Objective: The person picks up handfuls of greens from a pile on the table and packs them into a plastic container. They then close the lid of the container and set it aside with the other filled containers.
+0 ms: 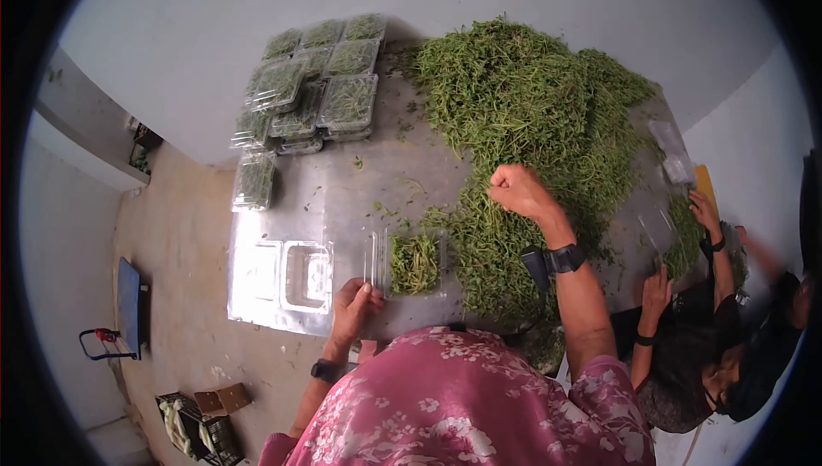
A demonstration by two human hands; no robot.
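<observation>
A clear plastic clamshell box [443, 271] lies on the metal table in front of me, its tray filled with leafy green stems [414, 265]. My left hand [353, 305] is at the near left of this box, thumb and fingers closed on the edge of its raised lid. Over the big heap of greens [514, 89] hangs my right hand [519, 190], fingers curled in; whatever they may hold is hidden. Just left of my left hand an open clamshell [307, 276] with nothing in it lies on the table.
Stacked clamshells filled with greens [349, 102] stand at the back left of the metal table [342, 192]. On the right, co-workers' hands [658, 295] are at another box of greens [682, 239]. A cart [128, 307] and a black crate [205, 432] are on the floor.
</observation>
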